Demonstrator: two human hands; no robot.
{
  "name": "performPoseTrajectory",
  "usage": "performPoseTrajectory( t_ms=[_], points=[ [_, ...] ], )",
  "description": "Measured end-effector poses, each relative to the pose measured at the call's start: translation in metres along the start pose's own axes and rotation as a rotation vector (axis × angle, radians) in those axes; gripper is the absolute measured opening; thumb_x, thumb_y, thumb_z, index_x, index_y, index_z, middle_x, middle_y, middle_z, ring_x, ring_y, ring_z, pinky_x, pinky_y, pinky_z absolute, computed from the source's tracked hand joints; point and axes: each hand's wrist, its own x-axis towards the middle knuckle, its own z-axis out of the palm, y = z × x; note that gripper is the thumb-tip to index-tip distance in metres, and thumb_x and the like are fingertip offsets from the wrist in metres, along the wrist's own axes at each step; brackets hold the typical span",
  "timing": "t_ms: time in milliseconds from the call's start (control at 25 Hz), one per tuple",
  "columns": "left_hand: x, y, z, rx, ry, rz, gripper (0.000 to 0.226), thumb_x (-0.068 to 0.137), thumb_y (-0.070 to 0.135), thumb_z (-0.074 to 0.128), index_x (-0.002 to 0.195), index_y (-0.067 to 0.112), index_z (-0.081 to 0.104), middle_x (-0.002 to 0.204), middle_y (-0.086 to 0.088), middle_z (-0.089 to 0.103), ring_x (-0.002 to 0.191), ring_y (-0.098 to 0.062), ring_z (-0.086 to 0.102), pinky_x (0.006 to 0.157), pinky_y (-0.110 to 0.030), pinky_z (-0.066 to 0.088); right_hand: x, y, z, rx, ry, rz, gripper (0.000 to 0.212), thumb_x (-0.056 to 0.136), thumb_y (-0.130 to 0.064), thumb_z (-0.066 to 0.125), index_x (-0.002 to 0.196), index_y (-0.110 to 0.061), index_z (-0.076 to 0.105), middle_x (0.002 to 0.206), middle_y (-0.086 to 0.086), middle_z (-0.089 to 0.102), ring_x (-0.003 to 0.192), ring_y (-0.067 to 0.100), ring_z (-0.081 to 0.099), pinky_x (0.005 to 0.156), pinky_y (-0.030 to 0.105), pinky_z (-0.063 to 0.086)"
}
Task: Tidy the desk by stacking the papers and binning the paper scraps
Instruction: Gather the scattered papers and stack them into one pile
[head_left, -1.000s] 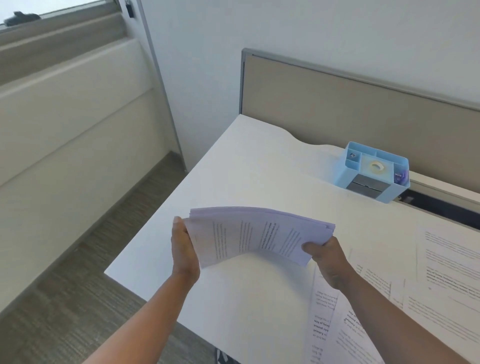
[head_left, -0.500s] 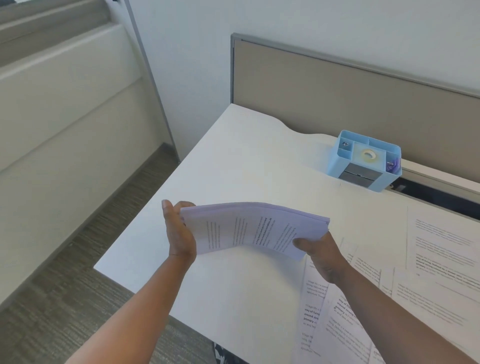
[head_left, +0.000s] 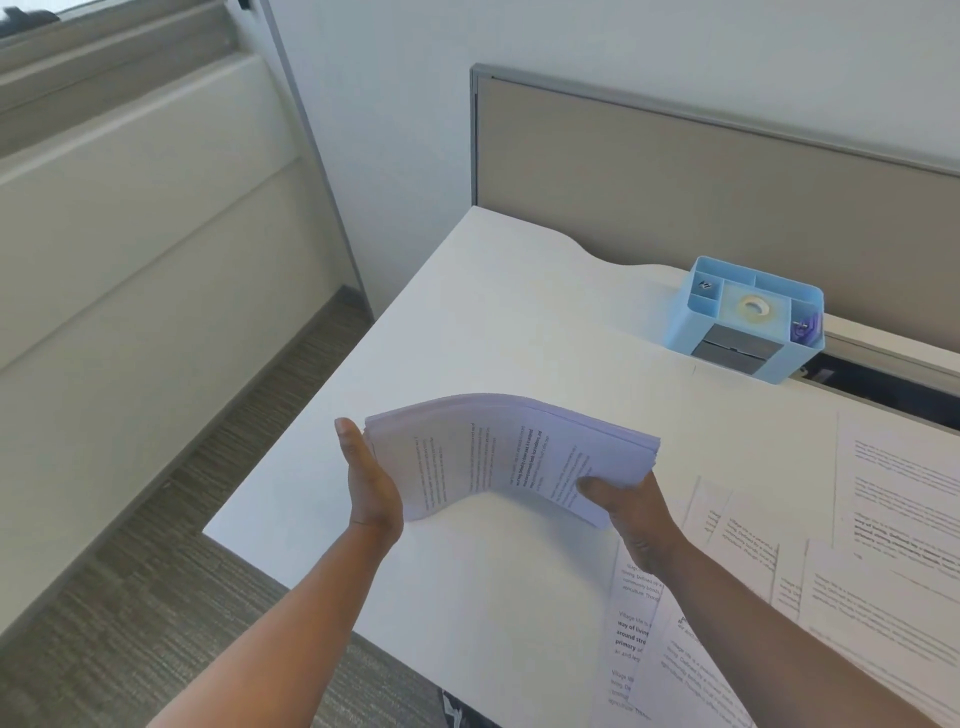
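Note:
A stack of printed papers (head_left: 498, 452) hangs arched above the left part of the white desk (head_left: 483, 312). My left hand (head_left: 369, 483) lies flat against the stack's left edge with its fingers straight. My right hand (head_left: 631, 512) grips the stack's right end, thumb on top and fingers underneath. More printed sheets (head_left: 883, 561) lie loose and overlapping on the desk at the right, some under my right forearm. No paper scraps and no bin are in view.
A light blue desk organiser (head_left: 748, 319) holding a tape roll and small items stands at the back by the beige partition (head_left: 701, 171). The desk's left edge drops to grey carpet (head_left: 156, 597). A wall and window sill lie to the left.
The stack's edges have become more even between my hands. My left hand's fingers have straightened against the left edge. The view has shifted slightly.

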Motion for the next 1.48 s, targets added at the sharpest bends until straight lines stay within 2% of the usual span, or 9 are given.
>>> performPoseTrajectory(
  t_ms=[120,200,400,560,680,840,1120,1280,1480],
  points=[
    [0.002,-0.002,-0.003,0.049,0.006,0.1,0.097,0.083,0.089,0.016,0.11,0.014,0.07,0.097,0.002,0.078,0.097,-0.021,0.074,0.074,-0.022,0.055,0.001,-0.001,0.0,0.019,0.033,0.001,0.038,0.077,0.003,0.073,0.105,-0.024,0.078,0.117,0.017,0.075,0.116,0.04,0.068,0.099,0.058,0.052],
    [0.001,-0.006,-0.008,0.125,-0.021,0.246,0.088,0.08,0.09,0.041,0.103,0.009,0.067,0.092,0.0,0.072,0.087,-0.018,0.07,0.07,-0.026,0.055,0.0,0.001,-0.002,0.014,0.031,0.008,0.041,0.072,-0.004,0.068,0.11,-0.019,0.074,0.12,0.022,0.073,0.118,0.043,0.065,0.101,0.062,0.05],
    [0.004,-0.015,-0.014,0.289,-0.051,0.166,0.045,0.07,0.041,0.094,0.106,0.023,0.072,0.097,0.009,0.079,0.087,-0.006,0.075,0.066,-0.018,0.058,0.003,0.005,-0.006,-0.057,0.017,0.038,0.05,0.089,0.021,0.051,0.11,-0.019,0.074,0.12,0.023,0.072,0.118,0.047,0.063,0.098,0.063,0.05],
    [0.016,-0.019,-0.017,0.384,-0.076,0.09,0.018,0.087,0.013,0.083,0.096,0.027,0.075,0.09,0.016,0.079,0.08,-0.004,0.074,0.059,-0.013,0.054,0.005,0.001,-0.004,-0.068,0.03,0.048,0.049,0.09,0.016,0.055,0.101,-0.026,0.078,0.119,0.024,0.071,0.106,0.038,0.066,0.09,0.051,0.051],
    [0.02,-0.011,-0.018,0.383,-0.067,0.112,0.019,0.087,0.012,0.082,0.098,0.025,0.075,0.091,0.015,0.079,0.081,-0.002,0.074,0.061,-0.012,0.054,0.008,-0.007,-0.001,-0.057,0.046,0.017,0.05,0.091,0.013,0.059,0.096,-0.032,0.079,0.109,0.016,0.075,0.1,0.03,0.066,0.089,0.048,0.051],
    [0.019,-0.005,-0.021,0.334,-0.122,0.131,0.031,0.084,0.008,0.085,0.106,0.026,0.072,0.1,0.011,0.08,0.088,-0.004,0.075,0.067,-0.016,0.058,0.008,-0.009,-0.004,-0.06,0.039,0.035,0.041,0.092,0.009,0.062,0.09,-0.028,0.08,0.11,0.032,0.068,0.093,0.028,0.06,0.081,0.046,0.044],
    [0.011,-0.005,-0.014,0.249,-0.153,0.121,0.037,0.081,0.01,0.05,0.114,0.017,0.066,0.112,-0.009,0.074,0.107,-0.029,0.069,0.087,-0.045,0.057,0.005,-0.005,0.001,-0.057,0.047,0.037,0.056,0.093,0.013,0.057,0.094,-0.038,0.081,0.102,0.0,0.079,0.096,0.02,0.071,0.086,0.043,0.053],
    [0.014,-0.001,-0.015,0.266,-0.119,0.154,0.038,0.076,0.01,0.048,0.106,0.025,0.067,0.105,-0.003,0.075,0.097,-0.02,0.07,0.077,-0.037,0.058,0.004,-0.005,-0.001,-0.062,0.026,0.022,0.048,0.094,0.009,0.059,0.097,-0.034,0.08,0.104,0.0,0.078,0.096,0.019,0.071,0.085,0.04,0.053],
    [0.016,-0.004,-0.021,0.306,-0.1,0.134,0.045,0.075,0.006,0.048,0.097,0.039,0.069,0.099,0.009,0.075,0.091,-0.008,0.07,0.069,-0.023,0.056,0.004,-0.002,-0.002,-0.089,0.053,0.044,0.049,0.092,0.012,0.056,0.088,-0.031,0.08,0.105,0.026,0.072,0.093,0.025,0.061,0.081,0.044,0.045]
  ],
)
